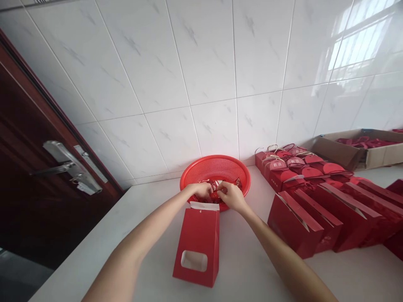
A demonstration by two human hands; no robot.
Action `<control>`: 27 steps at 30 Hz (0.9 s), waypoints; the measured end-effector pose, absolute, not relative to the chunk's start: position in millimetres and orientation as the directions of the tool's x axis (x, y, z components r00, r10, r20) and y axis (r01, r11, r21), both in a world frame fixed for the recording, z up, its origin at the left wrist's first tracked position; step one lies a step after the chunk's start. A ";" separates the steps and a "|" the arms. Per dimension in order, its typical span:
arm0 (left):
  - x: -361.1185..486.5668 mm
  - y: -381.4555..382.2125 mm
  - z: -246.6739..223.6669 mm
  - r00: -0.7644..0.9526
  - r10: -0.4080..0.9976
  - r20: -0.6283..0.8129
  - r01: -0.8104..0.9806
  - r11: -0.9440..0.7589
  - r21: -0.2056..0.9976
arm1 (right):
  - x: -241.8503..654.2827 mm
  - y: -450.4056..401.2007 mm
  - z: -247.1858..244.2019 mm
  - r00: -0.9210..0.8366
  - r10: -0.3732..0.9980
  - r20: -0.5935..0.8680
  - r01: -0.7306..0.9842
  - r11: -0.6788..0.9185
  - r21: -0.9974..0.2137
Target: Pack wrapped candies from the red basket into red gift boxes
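Note:
Both hands reach into a round red plastic basket [217,162] that holds small pieces in red wrappers [217,184], possibly sweets. My left hand [204,190] is in the left part of the basket, its fingers curled down among the pieces. My right hand [231,195] comes over the right rim with thumb and fingers pinched together near a red piece. What either hand holds is too small and partly hidden. In front of the basket stands a red paper box [197,235] with a cut-out window low on its face and its top flap up, between my forearms.
On the right stand several folded-open red boxes [296,222] in a row. Behind them are closed red gift boxes [302,167] with cord handles. A cardboard carton [384,155] with red items is at the far right. A tiled wall bounds the white counter [138,218]; a dark door [47,209] is left.

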State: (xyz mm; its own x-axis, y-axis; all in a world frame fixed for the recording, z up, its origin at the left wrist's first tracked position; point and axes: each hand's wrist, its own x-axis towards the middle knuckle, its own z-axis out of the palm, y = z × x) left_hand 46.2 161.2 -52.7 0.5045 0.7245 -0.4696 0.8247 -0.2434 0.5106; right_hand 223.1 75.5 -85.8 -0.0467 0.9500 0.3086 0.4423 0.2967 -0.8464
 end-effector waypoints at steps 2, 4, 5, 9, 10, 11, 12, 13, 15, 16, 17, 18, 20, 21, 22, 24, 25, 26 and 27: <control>41.0 157.2 -46.8 0.531 0.762 -0.372 0.770 -0.251 0.586 | 224.9 78.3 -86.7 -0.027 0.949 0.315 0.399 0.299 -0.867; 34.7 153.3 -41.2 0.541 0.800 -0.259 0.697 -0.253 0.671 | 226.5 81.5 -87.5 -0.011 0.946 0.325 0.343 0.309 -0.887; 31.7 151.3 -38.7 0.538 0.818 -0.204 0.654 -0.253 0.713 | 227.2 83.2 -87.8 -0.002 0.944 0.329 0.312 0.313 -0.897; 24.9 142.1 -30.2 0.492 0.870 -0.021 0.464 -0.242 0.852 | 228.7 88.6 -88.0 0.017 0.944 0.328 0.202 0.318 -0.926; 24.7 139.5 -28.3 0.482 0.876 0.005 0.421 -0.236 0.876 | 228.6 89.4 -87.8 0.011 0.945 0.328 0.182 0.321 -0.930; 25.1 136.8 -26.6 0.476 0.879 0.024 0.381 -0.230 0.895 | 228.3 89.9 -87.4 0.001 0.945 0.327 0.159 0.322 -0.933; 26.0 134.1 -25.0 0.474 0.880 0.036 0.347 -0.225 0.910 | 227.8 90.1 -87.0 -0.012 0.947 0.320 0.130 0.319 -0.939; 27.3 131.4 -23.6 0.474 0.879 0.045 0.320 -0.219 0.922 | 227.0 90.1 -86.4 -0.024 0.951 0.307 0.091 0.308 -0.947; 30.7 126.0 -21.8 0.479 0.876 0.055 0.282 -0.213 0.935 | 225.3 89.6 -85.1 -0.032 0.964 0.262 -0.016 0.262 -0.965; 32.7 123.4 -21.4 0.480 0.875 0.058 0.266 -0.209 0.941 | 224.6 89.2 -84.3 -0.030 0.971 0.237 -0.076 0.235 -0.969; 34.7 121.0 -21.3 0.479 0.876 0.060 0.246 -0.200 0.948 | 224.0 88.8 -83.4 -0.026 0.976 0.218 -0.129 0.213 -0.969; 36.7 118.8 -21.5 0.475 0.878 0.058 0.223 -0.183 0.957 | 223.6 88.3 -82.5 -0.023 0.978 0.207 -0.168 0.200 -0.965; 40.3 115.1 -22.1 0.458 0.888 0.043 0.170 -0.135 0.976 | 223.8 87.2 -80.5 -0.029 0.978 0.205 -0.220 0.194 -0.956; 41.7 113.8 -22.4 0.442 0.896 0.037 0.143 -0.111 0.983 | 224.3 86.6 -79.3 -0.034 0.978 0.206 -0.239 0.192 -0.952; 42.8 112.8 -22.8 0.421 0.906 0.034 0.120 -0.093 0.988 | 224.9 86.0 -78.0 -0.034 0.978 0.204 -0.254 0.189 -0.949; 43.8 112.1 -23.5 0.375 0.926 0.042 0.092 -0.082 0.992 | 226.7 84.7 -75.3 -0.010 0.982 0.191 -0.276 0.181 -0.944; 43.6 112.3 -24.0 0.352 0.935 0.049 0.081 -0.083 0.993 | 227.6 84.1 -73.8 0.008 0.983 0.181 -0.287 0.176 -0.942; 43.1 112.7 -24.7 0.330 0.942 0.056 0.072 -0.084 0.994 | 228.6 83.7 -72.4 0.026 0.985 0.171 -0.302 0.171 -0.938; 42.3 113.3 -25.6 0.310 0.949 0.060 0.064 -0.084 0.994 | 229.5 83.4 -71.1 0.036 0.986 0.161 -0.325 0.164 -0.931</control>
State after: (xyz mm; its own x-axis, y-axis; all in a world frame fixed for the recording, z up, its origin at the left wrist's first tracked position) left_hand 42.3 113.3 -25.6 0.3103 0.9488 0.0600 0.0635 -0.0836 0.9945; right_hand 229.5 83.4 -71.1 0.0358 0.9862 0.1615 -0.3254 0.1643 -0.9312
